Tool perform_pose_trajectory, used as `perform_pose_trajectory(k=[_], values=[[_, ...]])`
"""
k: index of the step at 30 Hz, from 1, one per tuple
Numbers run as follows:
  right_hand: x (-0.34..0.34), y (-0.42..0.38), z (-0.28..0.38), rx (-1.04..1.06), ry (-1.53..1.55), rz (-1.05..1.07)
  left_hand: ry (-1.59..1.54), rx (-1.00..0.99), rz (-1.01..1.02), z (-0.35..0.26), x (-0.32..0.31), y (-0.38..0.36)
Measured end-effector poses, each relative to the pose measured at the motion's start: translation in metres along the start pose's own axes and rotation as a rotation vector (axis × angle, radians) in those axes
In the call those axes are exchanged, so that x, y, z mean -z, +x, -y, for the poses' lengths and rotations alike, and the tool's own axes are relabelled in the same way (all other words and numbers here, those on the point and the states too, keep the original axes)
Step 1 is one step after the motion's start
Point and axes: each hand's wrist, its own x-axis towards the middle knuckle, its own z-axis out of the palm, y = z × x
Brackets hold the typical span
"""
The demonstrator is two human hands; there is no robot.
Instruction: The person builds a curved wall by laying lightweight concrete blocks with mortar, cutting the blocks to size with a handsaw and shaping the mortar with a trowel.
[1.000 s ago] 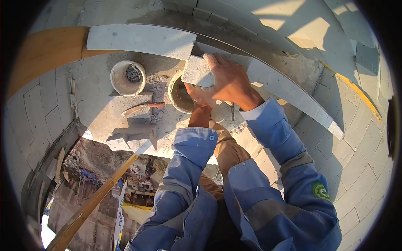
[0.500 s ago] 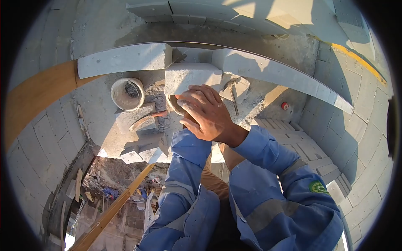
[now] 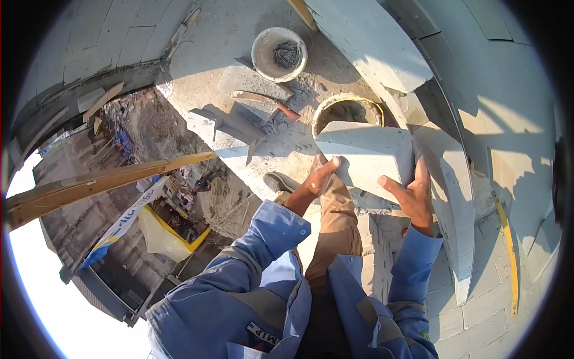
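Observation:
A pale rectangular block [image 3: 368, 157] is held between my two hands, beside the row of blocks [image 3: 445, 197] on the right. My left hand [image 3: 321, 176] is at its left end, thumb on the near edge. On its right end lies my right hand [image 3: 412, 194], with the thumb on the near face and the fingers round the end. Just beyond the block stands a round bucket [image 3: 348, 107] with a yellow rim, partly hidden by it.
A white bucket [image 3: 279, 54] holding nails stands at the top. A saw with a red handle [image 3: 266, 102] lies on a block piece. A wooden beam [image 3: 113, 185] crosses the left, above a drop to the ground. A yellow level [image 3: 507, 257] is at right.
The view has turned and shifted. My hands, earlier together over the middle block, are now apart at the two ends of a block, which is tilted in front of the bucket.

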Motion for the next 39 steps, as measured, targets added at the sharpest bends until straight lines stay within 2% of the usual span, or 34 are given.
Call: perform_pose_trajectory(k=[1,4,6,8,9,11,12,13,14,15,16,17,18,19,20,22,23,25,26,27,28,29,30,32,33,35,37,38,39], values=[[-0.008,-0.001,-0.012,-0.063,0.146,0.105,0.116,-0.008,0.066,-0.024,0.008,-0.022],[-0.063,0.013,-0.035,-0.031,0.303,0.340,0.226,0.019,-0.057,-0.053,0.055,-0.085],[-0.107,0.037,-0.072,-0.161,0.315,0.483,0.309,0.040,-0.210,-0.074,0.094,-0.121],[-0.155,0.083,-0.142,-0.281,0.265,0.607,0.472,-0.097,-0.453,-0.094,0.107,-0.145],[-0.182,0.111,-0.172,-0.374,0.208,0.644,0.679,-0.174,-0.586,-0.088,0.130,-0.156],[-0.245,0.167,-0.220,-0.246,-0.097,0.362,0.977,-0.214,-0.802,-0.077,0.182,-0.169],[-0.267,0.192,-0.241,-0.195,-0.280,0.293,1.318,-0.186,-0.938,-0.082,0.202,-0.170],[-0.291,0.221,-0.267,-0.134,-0.466,0.219,1.516,-0.197,-1.025,-0.077,0.239,-0.168],[-0.333,0.252,-0.300,-0.051,-0.655,0.168,1.536,-0.189,-1.096,-0.067,0.303,-0.166],[-0.353,0.277,-0.298,0.052,-0.834,0.115,1.566,-0.196,-1.167,-0.072,0.331,-0.163],[-0.375,0.294,-0.316,0.195,-0.935,0.019,1.570,-0.163,-1.174,-0.071,0.358,-0.161],[-0.393,0.313,-0.335,0.349,-1.027,-0.081,1.568,-0.237,-1.148,-0.070,0.383,-0.158],[-0.408,0.333,-0.351,0.407,-1.076,-0.108,1.571,-0.303,-1.118,-0.071,0.403,-0.157],[-0.394,0.337,-0.339,0.464,-1.124,-0.143,1.605,-0.300,-1.106,-0.082,0.381,-0.160],[-0.417,0.354,-0.360,0.451,-1.117,-0.133,1.627,-0.288,-1.090,-0.081,0.406,-0.153],[-0.414,0.365,-0.368,0.233,-1.025,-0.053,1.639,-0.275,-1.044,-0.080,0.415,-0.147],[-0.410,0.351,-0.352,0.219,-1.035,-0.069,1.635,-0.265,-1.038,-0.082,0.410,-0.147],[-0.405,0.306,-0.315,-0.007,-0.756,0.180,1.630,-0.253,-1.022,-0.089,0.398,-0.154],[-0.394,0.292,-0.332,0.212,-0.749,0.086,1.627,-0.302,-1.011,-0.089,0.395,-0.156],[-0.393,0.267,-0.324,0.286,-0.688,0.007,1.619,-0.366,-1.001,-0.090,0.395,-0.151],[-0.394,0.227,-0.306,0.362,-0.625,-0.072,1.564,-0.280,-1.006,-0.093,0.389,-0.148],[-0.397,0.195,-0.293,0.391,-0.634,-0.144,1.559,-0.302,-0.994,-0.094,0.386,-0.142],[-0.393,0.167,-0.283,0.139,-0.487,0.038,1.623,-0.316,-0.969,-0.093,0.386,-0.140],[-0.406,0.118,-0.246,0.181,-0.371,0.045,1.682,-0.270,-0.951,-0.091,0.384,-0.141],[-0.409,0.102,-0.255,0.183,-0.369,0.029,1.686,-0.284,-0.938,-0.093,0.383,-0.141],[-0.423,0.072,-0.287,0.810,-0.805,-0.110,1.727,-0.267,-0.901,-0.099,0.379,-0.141],[-0.449,0.057,-0.265,0.824,-0.546,-0.116,1.748,-0.356,-0.869,-0.104,0.378,-0.133],[-0.449,0.047,-0.217,0.408,-0.396,0.063,1.724,-0.305,-0.865,-0.103,0.380,-0.129],[-0.457,0.043,-0.203,0.314,-0.422,0.115,1.699,-0.248,-0.857,-0.100,0.383,-0.126]])
